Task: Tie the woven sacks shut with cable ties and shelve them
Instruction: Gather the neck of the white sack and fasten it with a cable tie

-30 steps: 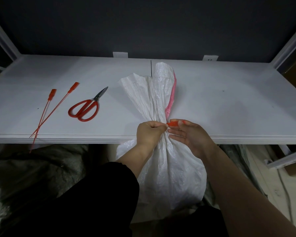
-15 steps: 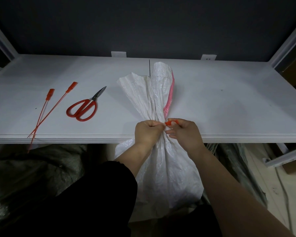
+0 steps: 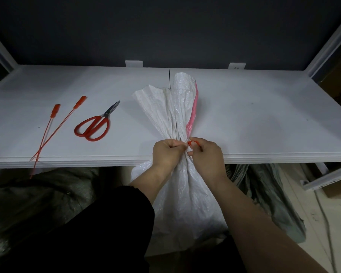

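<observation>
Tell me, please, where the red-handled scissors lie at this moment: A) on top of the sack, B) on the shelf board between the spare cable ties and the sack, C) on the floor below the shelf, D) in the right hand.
B: the scissors lie flat on the shelf board, the two spare cable ties to their left and the white sack to their right.

Off-task items: scissors, wall, tabs, cable.
Red-handled scissors [image 3: 96, 125] are laid flat, blades closed, tips pointed up-right. A dark wall [image 3: 165, 26] is seen behind, white tabs [image 3: 133, 63] at its foot. A cable [image 3: 325, 219] is trailed over the floor, lower right.
</observation>
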